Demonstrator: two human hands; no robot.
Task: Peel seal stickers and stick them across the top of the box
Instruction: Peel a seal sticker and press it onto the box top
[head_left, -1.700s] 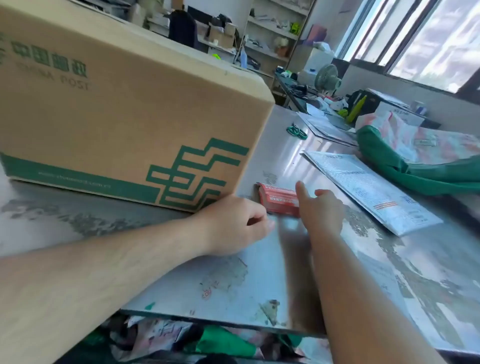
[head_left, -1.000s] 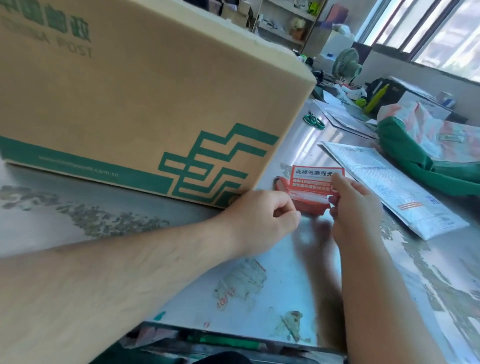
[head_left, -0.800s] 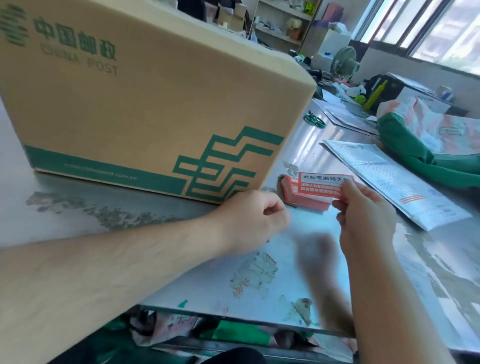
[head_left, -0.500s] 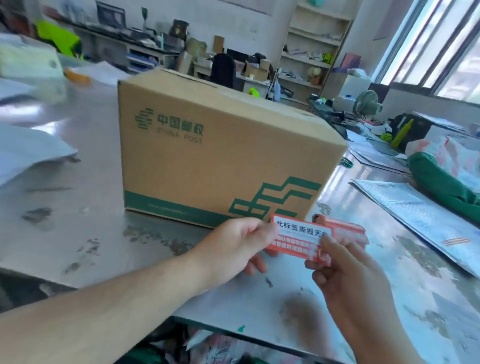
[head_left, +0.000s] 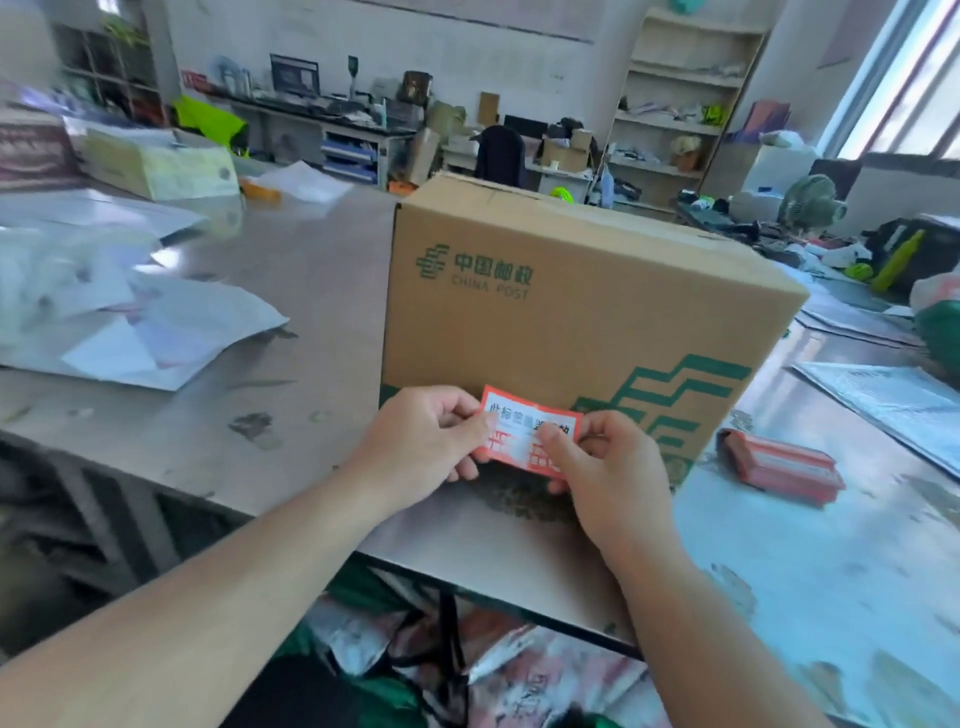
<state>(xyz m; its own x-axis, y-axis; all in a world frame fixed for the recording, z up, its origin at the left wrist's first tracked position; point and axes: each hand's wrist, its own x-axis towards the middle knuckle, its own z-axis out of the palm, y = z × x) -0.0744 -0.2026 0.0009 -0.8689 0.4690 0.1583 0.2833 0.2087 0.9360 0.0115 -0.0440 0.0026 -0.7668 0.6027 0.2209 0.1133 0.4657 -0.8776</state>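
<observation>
A brown cardboard box (head_left: 587, 306) with green China Post print stands closed on the metal table. In front of its lower face I hold one red and white seal sticker (head_left: 519, 434) with both hands. My left hand (head_left: 426, 441) pinches its left end, and my right hand (head_left: 608, 467) pinches its right end with the thumb on the sticker's face. A stack of more red seal stickers (head_left: 779, 465) lies on the table to the right of the box.
The metal table (head_left: 291, 415) has loose papers (head_left: 130, 322) on the left and grey mailers (head_left: 893, 400) plus a green bag (head_left: 940, 332) on the right. Its front edge runs just below my wrists. Bags lie under the table. Shelves and desks fill the room behind.
My right hand lifted one sticker off the stack, and my left hand joined it. Both hands now hold it, moved left in front of the box; the view has pulled back.
</observation>
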